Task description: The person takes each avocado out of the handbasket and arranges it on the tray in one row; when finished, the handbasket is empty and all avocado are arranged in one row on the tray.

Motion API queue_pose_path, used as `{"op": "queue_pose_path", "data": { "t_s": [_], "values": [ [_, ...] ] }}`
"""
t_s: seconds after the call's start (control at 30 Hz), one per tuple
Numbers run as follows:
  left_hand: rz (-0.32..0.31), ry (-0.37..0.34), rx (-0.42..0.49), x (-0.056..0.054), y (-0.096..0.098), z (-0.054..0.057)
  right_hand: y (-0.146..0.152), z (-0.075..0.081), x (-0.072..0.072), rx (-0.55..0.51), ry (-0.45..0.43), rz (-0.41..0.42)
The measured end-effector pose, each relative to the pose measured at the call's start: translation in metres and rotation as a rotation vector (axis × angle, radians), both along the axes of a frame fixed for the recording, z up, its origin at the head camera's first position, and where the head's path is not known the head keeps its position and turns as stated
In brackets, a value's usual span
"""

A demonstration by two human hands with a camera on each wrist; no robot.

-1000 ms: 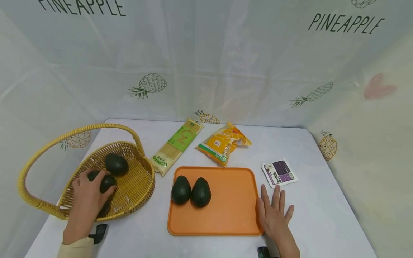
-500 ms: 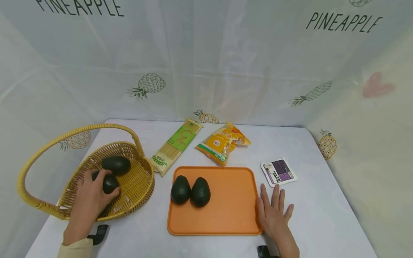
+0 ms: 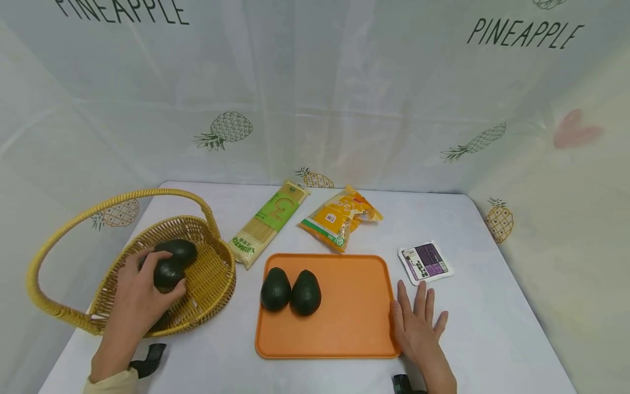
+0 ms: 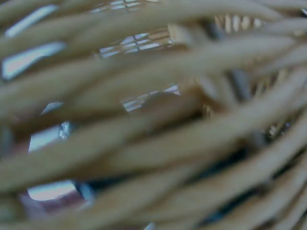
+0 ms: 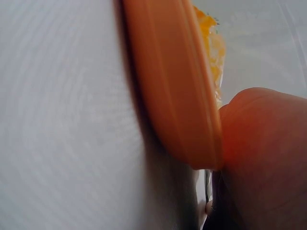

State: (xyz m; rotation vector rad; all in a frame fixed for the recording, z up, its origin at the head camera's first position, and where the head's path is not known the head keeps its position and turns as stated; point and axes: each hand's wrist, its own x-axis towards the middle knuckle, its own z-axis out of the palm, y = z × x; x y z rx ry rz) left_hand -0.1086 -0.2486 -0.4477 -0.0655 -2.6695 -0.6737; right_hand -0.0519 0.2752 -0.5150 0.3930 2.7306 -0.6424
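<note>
Left: yellow oval basket [image 3: 211, 279], woven wicker-look strands, rough, ribbed. Dark green pear-shaped avocados [image 3: 169, 274]: smooth skin, slight gloss. Orange rectangular tray [image 3: 354, 314]: smooth plastic, satin. Far yellow-orange pouch [image 3: 339, 219]: glossy crinkled plastic film. White tabletop [image 3: 211, 364]: smooth, matt.

Free passage between basket [image 3: 211, 282] and tray [image 3: 354, 306], arched handle [image 3: 133, 195] barring the left
</note>
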Motion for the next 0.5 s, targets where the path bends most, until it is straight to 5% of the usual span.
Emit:
{"op": "queue_pose_path", "data": {
  "t_s": [0.5],
  "values": [
    [-0.084,0.231,0.092,-0.0025,0.0101,0.0089,0.0004,-0.0001,0.0,0.001,-0.005,-0.003]
  ]
}}
